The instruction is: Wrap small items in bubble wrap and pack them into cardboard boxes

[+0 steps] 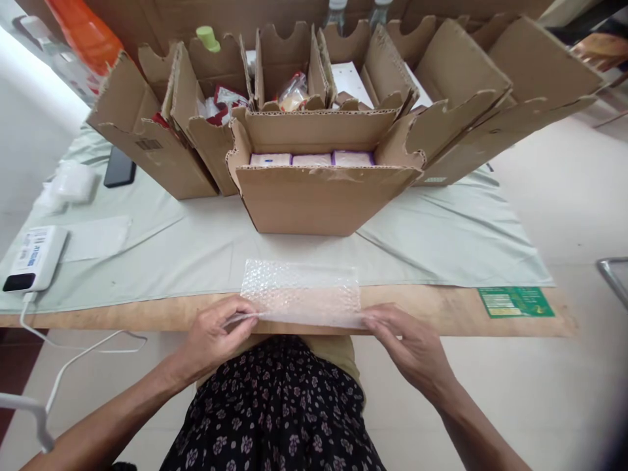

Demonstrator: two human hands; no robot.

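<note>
White device (49,255) with dark end panel lies at left of bench (426,307), white cable (28,298) plugged into its near end; black slab (119,168), resembling a phone, lies on pale green cloth (161,252) near the leftmost carton (161,160). Green printed card (515,303) rests on bare wood at right; orange object (91,39) stands behind that carton.

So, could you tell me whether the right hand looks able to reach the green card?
Probably yes: nothing stands between the right hand and the green card, though that hand would likely have to release the bubble wrap first.
</note>
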